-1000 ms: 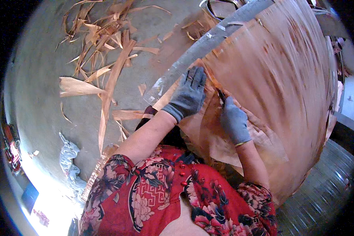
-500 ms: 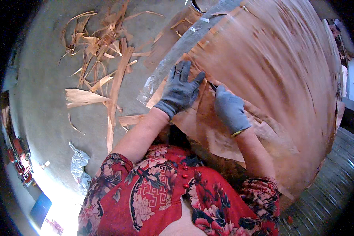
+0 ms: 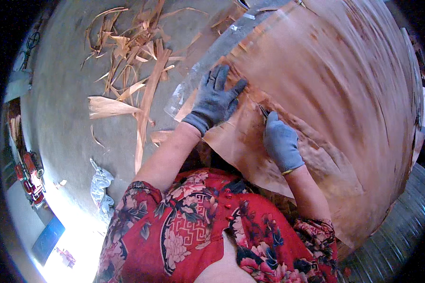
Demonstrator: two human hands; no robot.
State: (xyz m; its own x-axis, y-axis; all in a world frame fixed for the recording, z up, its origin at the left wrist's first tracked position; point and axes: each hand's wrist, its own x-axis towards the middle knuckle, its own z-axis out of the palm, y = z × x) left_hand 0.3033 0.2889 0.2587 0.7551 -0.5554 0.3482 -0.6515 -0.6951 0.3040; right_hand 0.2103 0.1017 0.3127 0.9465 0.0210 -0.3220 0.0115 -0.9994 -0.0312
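Note:
A large thin sheet of reddish-brown wood veneer (image 3: 335, 89) lies across a long metal edge (image 3: 212, 52) in front of me. My left hand (image 3: 215, 99), in a grey glove, lies flat with spread fingers on the sheet's near left edge. My right hand (image 3: 281, 141), also grey-gloved, is closed around a small dark-tipped cutting tool (image 3: 263, 113) whose tip touches the veneer just right of the left hand. A torn seam runs between the two hands.
Several loose veneer strips and scraps (image 3: 137, 75) are scattered on the concrete floor (image 3: 66, 113) to the left. A crumpled white plastic bag (image 3: 100, 186) lies lower left. Ribbed metal (image 3: 396, 236) shows at lower right.
The view has shifted, so the sheet and hands sit slightly lower. Both hands have stayed on the veneer, the right hand drawn a little toward me along the seam.

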